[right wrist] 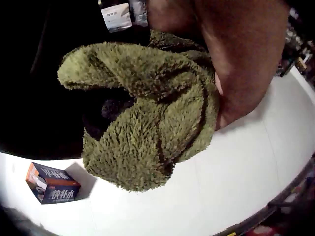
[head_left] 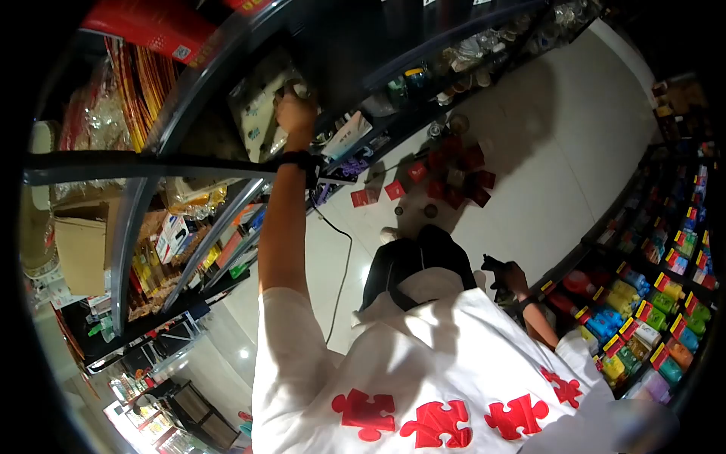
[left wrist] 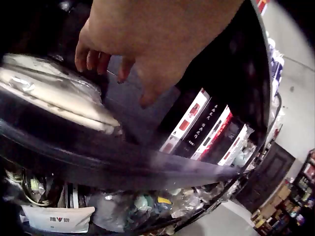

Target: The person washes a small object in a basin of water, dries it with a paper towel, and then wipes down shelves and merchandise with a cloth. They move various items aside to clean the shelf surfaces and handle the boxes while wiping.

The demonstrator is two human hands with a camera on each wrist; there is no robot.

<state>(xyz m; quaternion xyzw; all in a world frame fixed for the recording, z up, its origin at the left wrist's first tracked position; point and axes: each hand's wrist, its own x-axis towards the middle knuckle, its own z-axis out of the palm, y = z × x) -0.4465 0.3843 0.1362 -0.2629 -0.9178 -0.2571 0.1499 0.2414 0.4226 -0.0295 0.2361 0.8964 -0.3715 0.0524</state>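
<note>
My left hand (head_left: 296, 113) reaches into a dark shelf at the upper left of the head view. In the left wrist view its fingers point loosely down over the bare dark shelf board (left wrist: 135, 98), with nothing between them. Beside it lie cream packs in clear plastic (left wrist: 54, 96); on the other side stand black, white and red boxes (left wrist: 199, 130). My right hand (head_left: 513, 278) hangs low at my right side. It grips a fluffy olive-green cloth (right wrist: 147, 142), which droops in folds and hides most of the fingers in the right wrist view.
Several red boxes (head_left: 417, 172) and small jars stand on the pale tiled floor (head_left: 560, 151). A black cable (head_left: 350, 261) trails there. Shelves of colourful packets (head_left: 643, 325) line the right. A dark blue and orange box (right wrist: 54, 184) sits on the floor. Plastic-wrapped goods fill the lower shelf.
</note>
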